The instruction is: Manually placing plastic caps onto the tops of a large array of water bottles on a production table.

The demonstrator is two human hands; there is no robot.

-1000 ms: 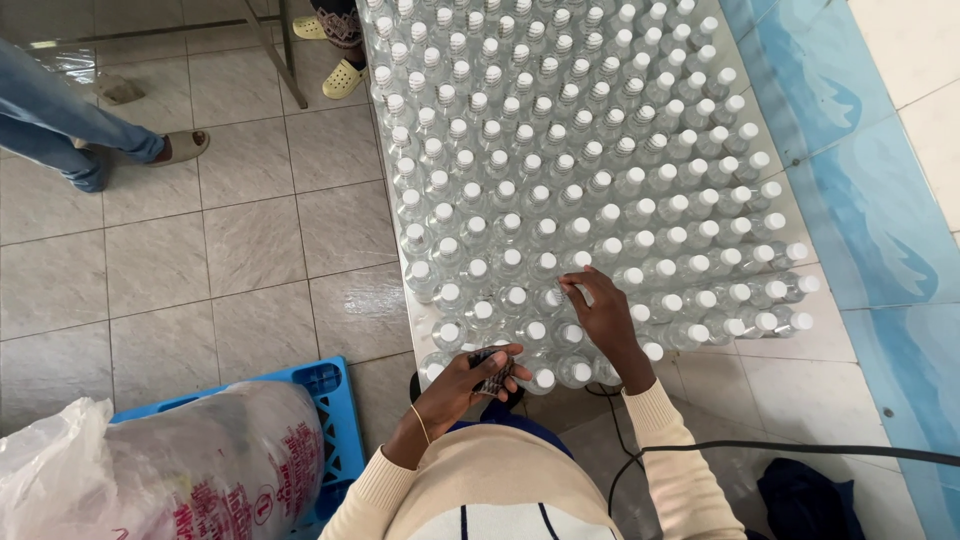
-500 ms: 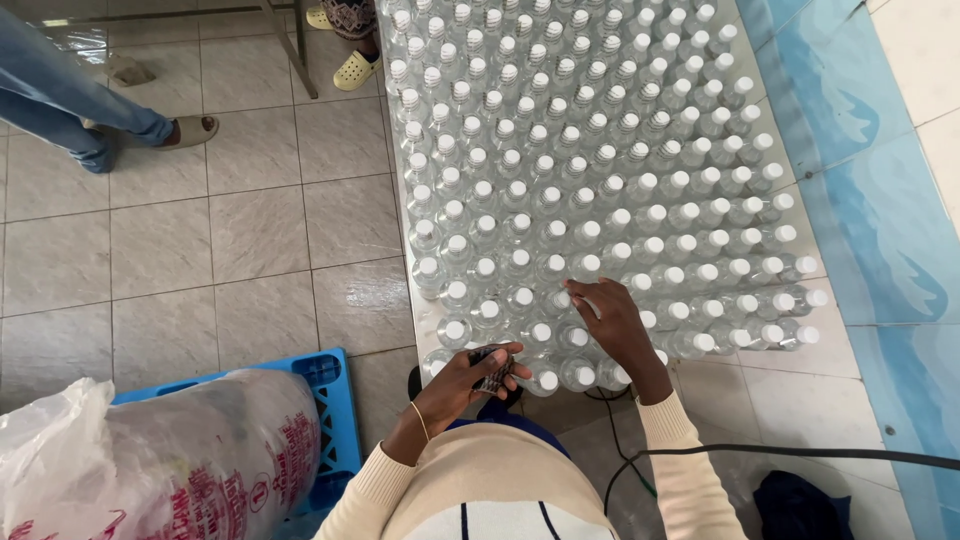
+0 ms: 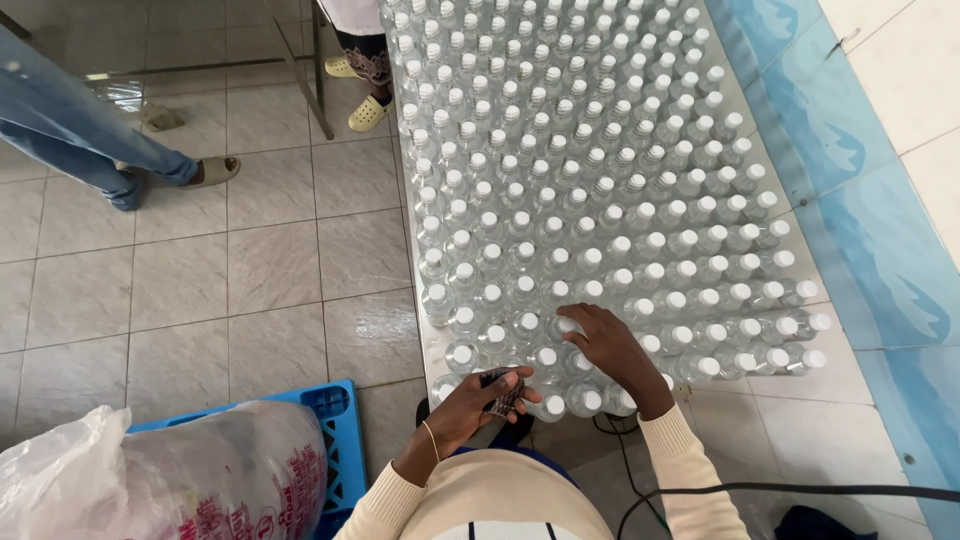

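A large block of clear plastic bottles with white caps (image 3: 600,180) stands packed in rows on a low platform ahead of me. My right hand (image 3: 612,352) rests on the caps of the nearest rows, fingers spread over a bottle (image 3: 563,326). My left hand (image 3: 478,400) hovers at the near left corner of the block, closed around a small dark bundle (image 3: 501,392) that looks like thin sleeves or labels. A thin bangle circles my left wrist.
A blue plastic crate (image 3: 335,430) with a bulging white sack (image 3: 170,480) sits at lower left. Two other people's legs stand on the tiled floor, one in jeans (image 3: 80,140), one in yellow sandals (image 3: 365,90). A black cable (image 3: 760,490) runs at lower right. A blue painted wall band (image 3: 860,200) lies right.
My right hand has slid left and nearer along the front rows. My left hand stays at the corner with the bundle. The view has tilted slightly down.
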